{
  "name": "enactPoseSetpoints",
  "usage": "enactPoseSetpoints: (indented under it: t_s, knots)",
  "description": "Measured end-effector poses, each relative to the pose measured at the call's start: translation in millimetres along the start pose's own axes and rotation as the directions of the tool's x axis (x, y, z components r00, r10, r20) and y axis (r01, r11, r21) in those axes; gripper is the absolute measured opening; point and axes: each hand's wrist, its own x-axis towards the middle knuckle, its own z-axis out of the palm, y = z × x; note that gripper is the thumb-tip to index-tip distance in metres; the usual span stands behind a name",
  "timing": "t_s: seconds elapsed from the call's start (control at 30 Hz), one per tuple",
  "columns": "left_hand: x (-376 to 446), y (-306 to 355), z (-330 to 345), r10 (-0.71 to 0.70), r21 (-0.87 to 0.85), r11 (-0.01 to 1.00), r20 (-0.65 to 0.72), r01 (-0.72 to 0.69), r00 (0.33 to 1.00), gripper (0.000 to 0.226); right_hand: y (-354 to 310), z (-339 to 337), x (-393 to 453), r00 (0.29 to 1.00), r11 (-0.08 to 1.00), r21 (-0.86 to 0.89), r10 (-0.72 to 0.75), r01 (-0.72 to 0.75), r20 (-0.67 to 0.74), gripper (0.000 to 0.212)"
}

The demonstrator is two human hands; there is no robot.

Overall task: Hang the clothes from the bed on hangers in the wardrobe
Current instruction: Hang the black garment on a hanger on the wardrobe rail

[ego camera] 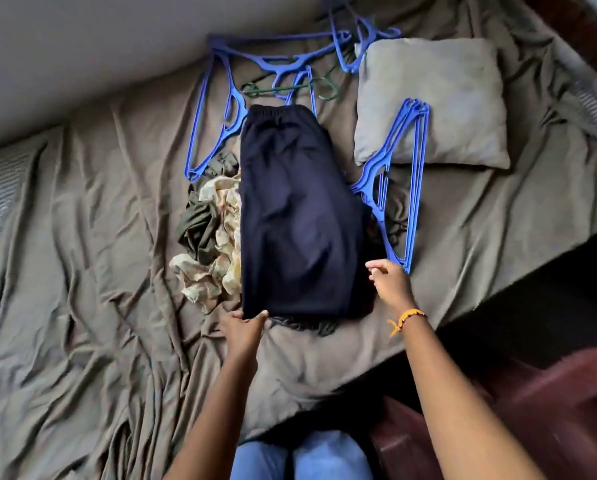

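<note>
Navy trousers (297, 209) lie folded lengthwise in the middle of the bed, waistband at the far end. My left hand (243, 329) pinches their near left corner. My right hand (390, 282) hovers by the near right edge with loosely bent fingers, holding nothing, just beside the tip of a stack of blue hangers (399, 181). More blue hangers (221, 109) and a dark green hanger (290, 88) lie scattered beyond the trousers. A crumpled pile of olive and patterned clothes (210, 237) sits to the left, partly under the trousers.
A wrinkled olive sheet (82, 271) covers the bed. A grey pillow (435, 98) lies at the far right under the hanger stack's top. The bed's edge (498, 289) drops off at the right to a dark floor. A wall runs along the far left.
</note>
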Motion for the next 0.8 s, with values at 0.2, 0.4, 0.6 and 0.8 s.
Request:
enactPoseSetpoints:
  t_s: [0.2, 0.4, 0.6, 0.8]
  knots:
    - [9.7, -28.7, 26.5, -0.308, -0.19, 0.921, 0.174, 0.339, 0.935, 0.03, -2.4, 6.1, 82.0, 0.97, 0.985, -0.165, -0.084, 0.046, -0.23, 0.036]
    - [21.6, -37.3, 39.1, -0.206, -0.276, 0.925, 0.215, 0.262, 0.955, 0.018, 17.5, 8.6, 121.1, 0.963, 0.965, -0.257, -0.12, 0.056, -0.242, 0.017]
    - [23.6, -33.6, 38.4, -0.189, -0.319, 0.91, 0.253, 0.266, 0.949, 0.033, -1.1, -3.3, 104.4, 0.895, 0.932, -0.342, -0.25, 0.119, -0.37, 0.02]
    - [17.2, -24.7, 40.7, -0.232, -0.251, 0.915, 0.311, 0.315, 0.922, 0.044, -31.8, -7.5, 74.0, 0.778, 0.873, -0.22, -0.487, 0.435, -0.397, 0.031]
